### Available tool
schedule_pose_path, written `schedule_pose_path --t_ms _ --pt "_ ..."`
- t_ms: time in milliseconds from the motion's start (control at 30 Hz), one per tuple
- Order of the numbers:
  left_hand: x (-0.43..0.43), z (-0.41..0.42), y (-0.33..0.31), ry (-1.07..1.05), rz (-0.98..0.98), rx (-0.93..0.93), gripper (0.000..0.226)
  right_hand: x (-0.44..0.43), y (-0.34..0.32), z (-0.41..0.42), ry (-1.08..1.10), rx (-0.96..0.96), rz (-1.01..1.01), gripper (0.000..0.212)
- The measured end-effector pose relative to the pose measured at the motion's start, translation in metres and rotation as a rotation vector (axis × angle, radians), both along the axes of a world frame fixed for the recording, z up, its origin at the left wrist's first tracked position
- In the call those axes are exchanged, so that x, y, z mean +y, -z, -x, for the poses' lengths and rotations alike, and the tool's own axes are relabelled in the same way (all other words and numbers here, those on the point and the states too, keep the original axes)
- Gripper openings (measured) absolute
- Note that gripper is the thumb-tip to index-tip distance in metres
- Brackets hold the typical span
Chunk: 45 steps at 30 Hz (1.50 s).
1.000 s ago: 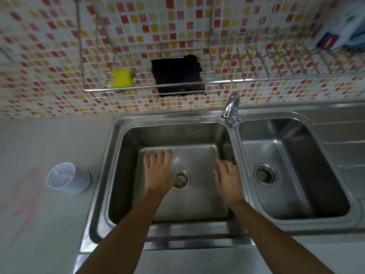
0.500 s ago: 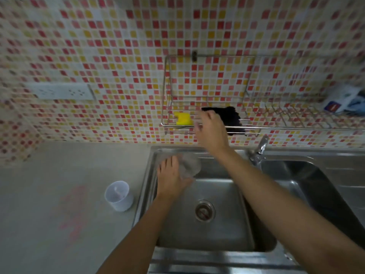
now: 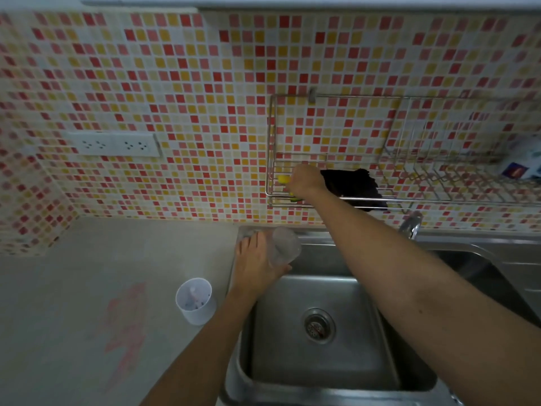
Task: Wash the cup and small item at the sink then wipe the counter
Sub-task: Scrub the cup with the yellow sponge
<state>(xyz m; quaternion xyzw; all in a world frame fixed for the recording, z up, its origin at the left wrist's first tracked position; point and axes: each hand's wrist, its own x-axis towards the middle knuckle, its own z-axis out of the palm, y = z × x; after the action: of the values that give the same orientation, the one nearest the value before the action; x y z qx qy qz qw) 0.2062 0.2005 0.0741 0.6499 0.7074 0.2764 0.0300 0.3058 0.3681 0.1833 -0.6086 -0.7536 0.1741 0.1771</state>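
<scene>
My left hand point(image 3: 257, 259) grips a clear cup point(image 3: 284, 247), tilted, at the back-left corner of the sink point(image 3: 336, 373), centre frame. My right hand point(image 3: 306, 180) reaches up into the wire rack point(image 3: 328, 200) on the tiled wall, right of centre, fingers closed over the yellow sponge point(image 3: 282, 179); only a sliver of yellow shows past the knuckles. Black cloth point(image 3: 352, 189) lies in the rack just right of that hand. White cup point(image 3: 195, 300) stands upright on the counter point(image 3: 87, 288), lower left, near the sink's edge, small items inside. Pink smear point(image 3: 126, 326) on the counter beside it. Faucet point(image 3: 411, 224) right of my forearm.
</scene>
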Motion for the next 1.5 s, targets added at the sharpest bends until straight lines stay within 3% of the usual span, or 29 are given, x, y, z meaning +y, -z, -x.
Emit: schedule_pose_path --t_ms 67,100,200,300,433,567,700,900,1133,1200,1333,1400,1500 --pt "0.005 0.002 0.003 0.029 0.002 -0.02 0.085 -0.005 -0.003 -0.007 -0.037 0.196 -0.025 0.014" --pt "0.007 0.003 0.004 0.044 0.0 -0.024 0.083 -0.011 -0.007 -0.012 -0.067 0.324 -0.038 0.014" --pt "0.015 0.004 0.013 0.074 -0.009 0.009 0.069 -0.032 -0.019 -0.03 -0.148 0.567 -0.139 0.037" --pt "0.019 0.001 0.02 0.114 0.004 -0.011 0.06 -0.063 -0.017 -0.055 -0.215 0.611 -0.256 0.041" --pt "0.018 -0.007 0.022 0.127 0.001 -0.06 0.05 -0.107 0.017 -0.091 -0.252 0.432 -0.267 0.044" --pt "0.013 -0.017 0.016 0.142 0.056 -0.122 0.06 -0.125 0.07 -0.112 -0.353 0.166 -0.207 0.039" --pt "0.01 -0.024 0.005 0.195 0.075 -0.078 0.066 -0.125 0.098 -0.122 -0.498 -0.098 -0.344 0.031" --pt "0.005 -0.034 -0.003 0.221 0.054 0.03 0.062 -0.148 0.099 -0.127 -0.507 -0.06 -0.366 0.035" --pt "0.006 -0.068 -0.014 0.344 0.126 0.023 0.066 -0.126 0.083 -0.161 -0.602 -0.34 -0.486 0.043" --pt "0.01 -0.074 -0.019 0.345 0.125 0.013 0.066 -0.127 0.088 -0.169 -0.563 -0.261 -0.471 0.039" --pt "0.015 -0.085 -0.02 0.34 0.171 0.048 0.07 -0.146 0.101 -0.181 -0.426 0.111 -0.154 0.03" --pt "0.013 -0.093 -0.014 0.337 0.188 0.052 0.071 -0.142 0.101 -0.192 -0.505 0.041 -0.161 0.031" --pt "0.006 -0.106 -0.005 0.333 0.223 0.025 0.076 -0.121 0.097 -0.203 -0.676 -0.26 -0.379 0.044"
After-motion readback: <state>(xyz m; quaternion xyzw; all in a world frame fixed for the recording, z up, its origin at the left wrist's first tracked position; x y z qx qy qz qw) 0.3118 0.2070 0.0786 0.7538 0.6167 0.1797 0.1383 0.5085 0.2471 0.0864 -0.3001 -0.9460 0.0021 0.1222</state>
